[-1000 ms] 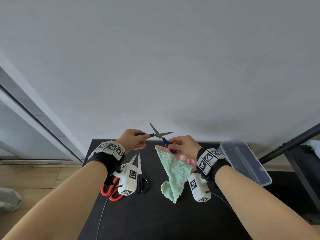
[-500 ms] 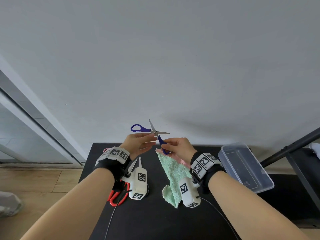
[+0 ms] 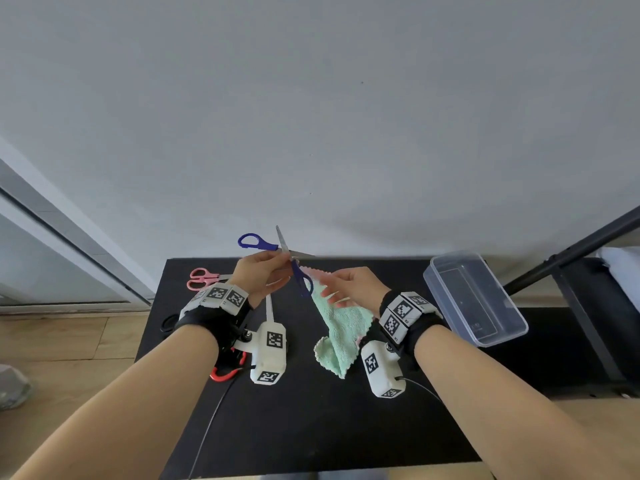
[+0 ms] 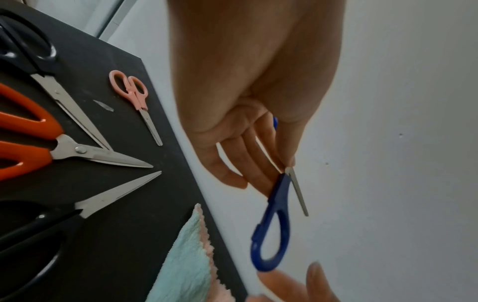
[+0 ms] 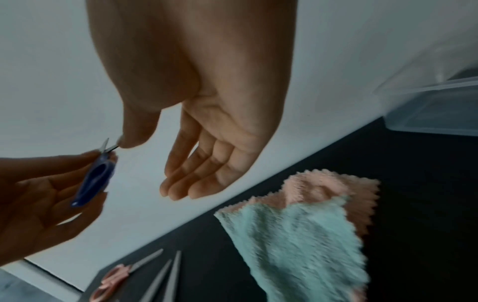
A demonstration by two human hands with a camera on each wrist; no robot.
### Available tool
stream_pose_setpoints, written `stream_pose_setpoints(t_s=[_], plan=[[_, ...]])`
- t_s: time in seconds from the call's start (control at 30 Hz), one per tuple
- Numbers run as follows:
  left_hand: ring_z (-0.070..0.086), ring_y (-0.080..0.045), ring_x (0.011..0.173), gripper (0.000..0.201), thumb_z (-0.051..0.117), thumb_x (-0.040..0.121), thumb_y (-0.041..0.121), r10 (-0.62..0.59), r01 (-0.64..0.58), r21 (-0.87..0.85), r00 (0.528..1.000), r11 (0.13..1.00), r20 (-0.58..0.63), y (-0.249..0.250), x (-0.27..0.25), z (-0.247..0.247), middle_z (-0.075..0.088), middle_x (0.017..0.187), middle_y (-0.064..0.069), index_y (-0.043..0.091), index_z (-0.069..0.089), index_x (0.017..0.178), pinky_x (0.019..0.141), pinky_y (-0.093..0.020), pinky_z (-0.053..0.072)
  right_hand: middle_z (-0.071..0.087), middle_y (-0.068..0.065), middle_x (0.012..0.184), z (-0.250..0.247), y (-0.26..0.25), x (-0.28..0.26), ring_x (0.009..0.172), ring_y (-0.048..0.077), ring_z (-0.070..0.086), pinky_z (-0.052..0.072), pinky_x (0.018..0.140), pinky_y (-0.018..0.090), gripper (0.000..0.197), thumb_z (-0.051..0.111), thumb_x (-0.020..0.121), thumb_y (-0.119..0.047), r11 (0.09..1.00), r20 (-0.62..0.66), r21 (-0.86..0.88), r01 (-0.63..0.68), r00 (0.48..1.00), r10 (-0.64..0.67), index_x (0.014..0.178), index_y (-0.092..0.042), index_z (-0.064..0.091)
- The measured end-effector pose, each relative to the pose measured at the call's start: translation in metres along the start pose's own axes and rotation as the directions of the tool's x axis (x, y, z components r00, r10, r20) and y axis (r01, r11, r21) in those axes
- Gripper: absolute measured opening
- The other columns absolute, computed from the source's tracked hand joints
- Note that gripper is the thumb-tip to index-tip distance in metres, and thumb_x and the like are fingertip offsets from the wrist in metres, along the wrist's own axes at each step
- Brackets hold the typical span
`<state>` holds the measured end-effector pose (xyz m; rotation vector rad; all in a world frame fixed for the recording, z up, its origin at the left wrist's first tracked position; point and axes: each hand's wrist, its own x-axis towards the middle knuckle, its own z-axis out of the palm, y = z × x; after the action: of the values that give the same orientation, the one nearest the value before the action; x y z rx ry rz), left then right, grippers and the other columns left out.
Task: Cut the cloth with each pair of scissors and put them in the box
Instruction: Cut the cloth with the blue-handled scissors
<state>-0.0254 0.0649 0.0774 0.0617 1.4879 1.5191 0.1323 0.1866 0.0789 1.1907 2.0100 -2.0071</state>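
Above the far edge of the table (image 3: 311, 427), your left hand (image 3: 263, 275) pinches the blue scissors (image 3: 294, 271) near the pivot, thumb against fingers (image 4: 258, 179) curled round the metal, blades spread apart, one handle loop pointing up-left and the other hanging toward your right hand (image 3: 349, 285). That right hand holds nothing: its fingers (image 5: 186, 177) are loose and nearly straight, just beside the lower loop. Judging by their look, these scissors are light and stiff, with smooth plastic loops that could slip; you do best to thread thumb and finger through the loops, well away from the bare blade edges. Below your hands the cloth (image 3: 343, 330) lies on the table, mint on one face, pink on the other, with a zigzag hem; it looks soft and limp, so it will likely sag unless you hold an edge taut. Left of it lie the pink scissors (image 3: 201, 278), orange scissors (image 4: 38, 147) and two black-handled pairs (image 4: 41, 241). At the right stands the clear box (image 3: 498, 327), with no scissors in it yet. No brand or readable writing shows; only square coded markers on your wrist units.
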Motion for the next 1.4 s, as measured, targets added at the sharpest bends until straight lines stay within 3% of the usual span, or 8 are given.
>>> stream_pose_setpoints(t_s=[0.1,0.3,0.43,0.6,0.77,0.93,1.07,1.4], plan=[[0.069,-0.013,0.074,0.023,0.063,0.089,0.012,-0.046,0.047,0.094,0.999,0.994,-0.015,-0.017,0.004,-0.006,0.070,0.094,-0.010,0.003,0.063,0.110,0.074,-0.025,0.052,0.065,0.001,0.072,-0.007,0.023,-0.001,0.059,0.011,0.057,0.048,0.061,0.022,0.007,0.066,0.088,-0.028,0.998,-0.044,-0.036,-0.059,0.997,0.057,0.085,-0.032,0.070],[0.068,-0.008,0.060,0.016,0.065,0.088,0.014,-0.105,0.104,0.257,0.994,0.961,-0.010,-0.056,0.005,-0.009,0.072,0.075,-0.003,0.005,0.067,0.102,0.067,-0.022,0.054,0.061,0.008,0.078,-0.012,0.070,0.003,0.060,0.017,0.054,0.049,0.055,0.025,0.022,0.062,0.089,-0.021,0.969,-0.231,-0.130,-0.211,0.957,0.177,0.103,-0.006,0.053],[0.068,-0.007,0.057,0.007,0.064,0.089,0.013,-0.154,0.145,0.282,0.988,0.948,0.010,-0.074,0.004,-0.004,0.072,0.067,0.001,0.009,0.067,0.094,0.063,-0.020,0.051,0.061,0.008,0.076,-0.008,0.102,0.007,0.069,0.023,0.058,0.054,0.077,0.042,0.026,0.059,0.086,-0.032,0.890,-0.343,-0.287,-0.353,0.906,0.249,0.078,-0.007,0.059],[0.068,-0.006,0.058,0.006,0.064,0.089,0.014,-0.201,0.189,0.298,0.979,0.936,0.010,-0.089,0.006,-0.001,0.072,0.069,0.002,0.010,0.066,0.094,0.061,-0.017,0.052,0.058,0.008,0.106,-0.007,0.116,0.009,0.102,0.028,0.059,0.045,0.082,0.034,0.041,0.063,0.088,-0.031,0.893,-0.442,-0.209,-0.399,0.853,0.278,0.117,-0.008,0.045],[0.068,-0.007,0.060,0.013,0.066,0.088,0.014,-0.212,0.204,0.320,0.977,0.925,-0.010,-0.098,0.011,-0.002,0.073,0.074,-0.001,0.008,0.066,0.099,0.066,-0.022,0.053,0.059,0.009,0.105,-0.008,0.117,0.021,0.098,0.027,0.059,0.042,0.076,0.029,0.040,0.065,0.087,-0.029,0.933,-0.528,-0.105,-0.345,0.814,0.242,0.114,-0.004,0.050],[0.067,-0.005,0.059,0.004,0.068,0.086,0.012,-0.210,0.194,0.351,0.978,0.916,0.008,-0.098,0.009,0.000,0.072,0.069,0.001,0.008,0.068,0.087,0.071,-0.024,0.051,0.051,0.005,0.061,-0.012,0.115,0.029,0.060,0.022,0.049,0.043,0.067,0.034,0.031,0.064,0.087,-0.024,0.949,-0.581,-0.104,-0.296,0.793,0.184,0.064,-0.007,0.054],[0.064,-0.004,0.057,0.004,0.070,0.084,0.010,-0.167,0.148,0.373,0.986,0.916,0.019,-0.091,0.009,0.002,0.070,0.068,0.001,0.007,0.070,0.084,0.071,-0.021,0.053,0.070,0.010,0.090,-0.017,0.107,0.028,0.082,0.022,0.062,0.049,0.078,0.029,0.017,0.067,0.085,-0.019,0.976,-0.570,-0.125,-0.181,0.818,0.079,0.087,-0.002,0.070],[0.064,-0.015,0.076,0.021,0.067,0.086,0.009,-0.087,0.050,0.324,0.991,0.945,0.100,-0.051,0.001,0.021,0.068,0.089,-0.011,-0.004,0.067,0.102,0.069,-0.018,0.056,0.069,-0.005,0.084,-0.022,0.049,0.009,0.079,0.018,0.067,0.056,0.076,0.032,0.019,0.066,0.084,-0.004,0.981,-0.324,-0.135,0.142,0.929,-0.179,0.092,-0.020,0.073]])
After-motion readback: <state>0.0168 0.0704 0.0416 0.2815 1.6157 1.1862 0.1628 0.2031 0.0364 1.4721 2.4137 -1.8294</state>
